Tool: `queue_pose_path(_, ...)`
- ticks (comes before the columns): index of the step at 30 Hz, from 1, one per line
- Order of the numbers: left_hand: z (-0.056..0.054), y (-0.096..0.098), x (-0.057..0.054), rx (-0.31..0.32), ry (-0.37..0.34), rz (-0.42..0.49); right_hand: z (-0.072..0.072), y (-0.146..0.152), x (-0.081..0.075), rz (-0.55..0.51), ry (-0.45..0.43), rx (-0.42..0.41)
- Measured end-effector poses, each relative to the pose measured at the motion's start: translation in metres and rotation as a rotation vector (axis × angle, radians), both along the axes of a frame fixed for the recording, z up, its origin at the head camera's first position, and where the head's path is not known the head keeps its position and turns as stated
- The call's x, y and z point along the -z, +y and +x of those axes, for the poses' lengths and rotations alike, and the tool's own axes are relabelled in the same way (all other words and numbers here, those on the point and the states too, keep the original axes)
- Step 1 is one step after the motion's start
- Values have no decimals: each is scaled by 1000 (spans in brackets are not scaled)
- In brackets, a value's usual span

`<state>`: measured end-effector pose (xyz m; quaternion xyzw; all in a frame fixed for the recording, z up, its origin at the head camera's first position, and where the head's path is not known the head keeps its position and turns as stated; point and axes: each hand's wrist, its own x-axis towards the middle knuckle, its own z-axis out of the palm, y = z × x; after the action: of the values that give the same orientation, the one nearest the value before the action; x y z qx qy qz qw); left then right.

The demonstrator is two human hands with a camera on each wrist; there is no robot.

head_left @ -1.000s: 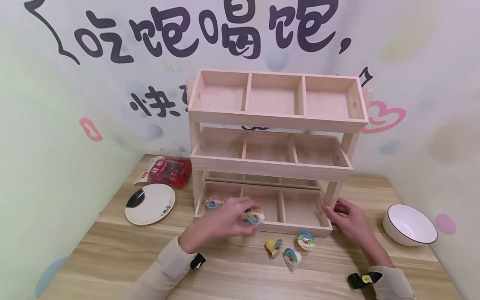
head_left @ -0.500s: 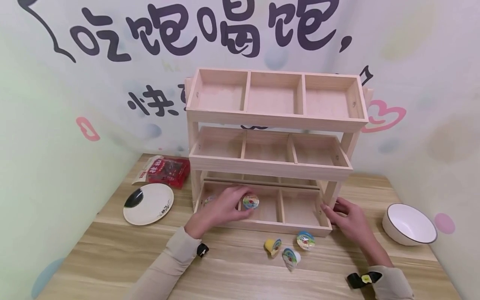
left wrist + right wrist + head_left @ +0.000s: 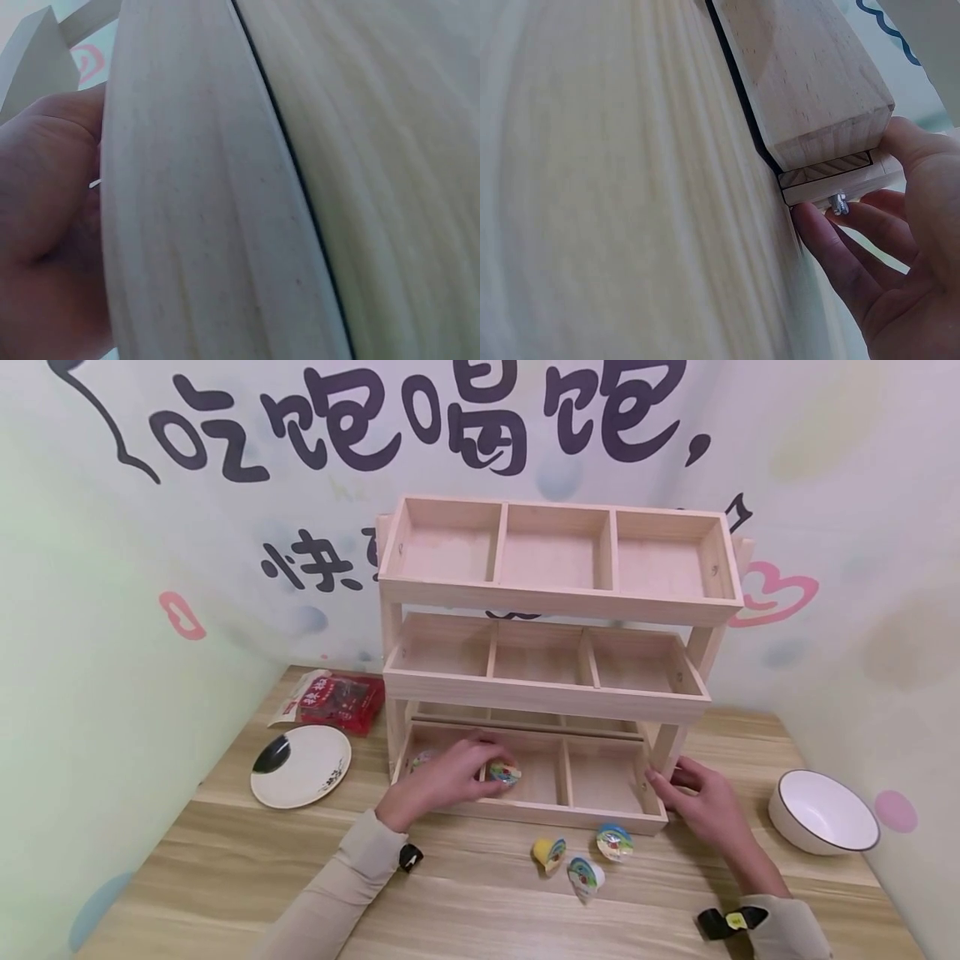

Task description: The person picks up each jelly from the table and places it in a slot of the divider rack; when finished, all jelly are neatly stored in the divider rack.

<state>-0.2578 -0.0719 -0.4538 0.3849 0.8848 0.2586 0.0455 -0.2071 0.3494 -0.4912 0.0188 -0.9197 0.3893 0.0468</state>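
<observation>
My left hand (image 3: 447, 777) reaches over the front board of the wooden rack's (image 3: 558, 602) bottom tray and pinches a jelly cup (image 3: 506, 773) in its middle compartment, lid facing up toward the head camera. Another jelly cup (image 3: 422, 760) shows in the left compartment, partly hidden by this hand. In the left wrist view the tray's front board (image 3: 202, 195) covers the fingertips. My right hand (image 3: 705, 802) holds the right end of the bottom tray by its leg; the right wrist view shows the thumb and fingers (image 3: 832, 255) around that end, beside a metal bolt (image 3: 839, 203).
Three jelly cups lie before the rack: a yellow one (image 3: 548, 853), a white one (image 3: 586, 877) and one lid-up (image 3: 615, 842). A plate (image 3: 307, 768) and a red snack bag (image 3: 341, 702) are at left, a white bowl (image 3: 821, 814) at right.
My left hand has carried the jelly cup from in front of the tray's front board back into the middle compartment, then lowered it slightly. The right hand stays at the tray's end.
</observation>
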Motion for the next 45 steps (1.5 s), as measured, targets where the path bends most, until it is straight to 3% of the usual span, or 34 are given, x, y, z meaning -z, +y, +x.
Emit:
queue_pose_path(4, 3, 2, -2, -10, -26, 1, 0, 0, 1, -1, -6, 0)
queue_pose_path(21, 3, 4, -3, -16, 50, 33, 0, 0, 0, -11, -19, -2)
queue_pose_path(30, 4, 4, -4, -54, 26, 52, 0, 1, 0, -9, -12, -3)
queue_pose_path(37, 3, 6, -4, -62, 66, 62, 0, 3, 3, -7, 18, -10)
queue_pose_path(45, 5, 4, -1, -83, 46, 66, -1, 3, 4, -12, 17, -11)
